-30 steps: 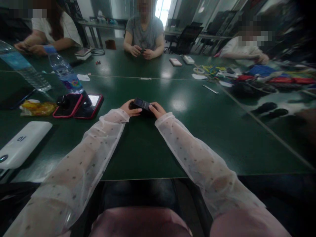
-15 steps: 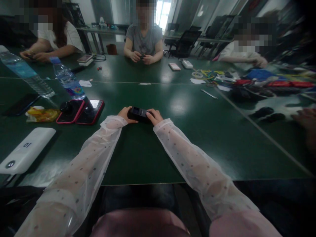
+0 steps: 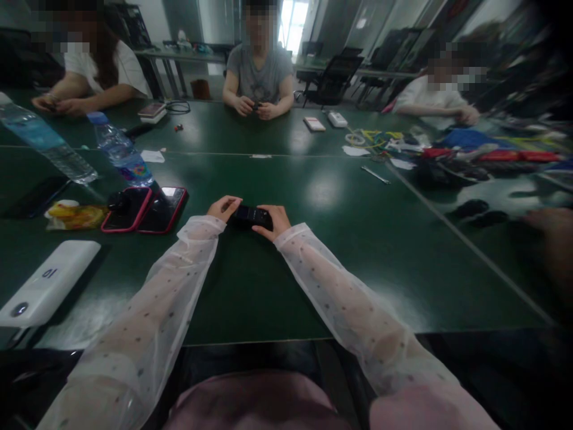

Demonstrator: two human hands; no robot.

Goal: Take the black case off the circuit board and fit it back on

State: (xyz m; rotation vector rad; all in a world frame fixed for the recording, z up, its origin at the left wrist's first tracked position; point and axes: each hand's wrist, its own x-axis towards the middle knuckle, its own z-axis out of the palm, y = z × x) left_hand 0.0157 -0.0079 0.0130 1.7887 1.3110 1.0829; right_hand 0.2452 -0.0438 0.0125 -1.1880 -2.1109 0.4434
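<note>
Nearest in: sheer white dotted sleeves [image 3: 179, 269], thin and wrinkled, run up to both grips. White power bank [image 3: 54, 280], smooth slab with rounded corners, left of the grips and closer in.

Right hand [image 3: 277, 222] grips the right end of the black device [image 3: 250, 218], thumb on the near side. Left hand [image 3: 222, 209] is at its left end, fingers bunched; can't tell if closed on it. Device is a small dark block between the grips, just over the green glossy bench [image 3: 268, 286]; contact underneath unclear.

Looks like mid-handling, two-handed. Any turn calls for a firm right hold and light left fingers.

Left of grips: two pink-edged phones [image 3: 163, 212], crinkly yellow packet [image 3: 76, 215]. Beyond: ribbed clear bottle [image 3: 123, 152]; slim metal wrench [image 3: 376, 175] off right, tangled cables [image 3: 376, 138] past it. Farthest: person in grey [image 3: 259, 77].
</note>
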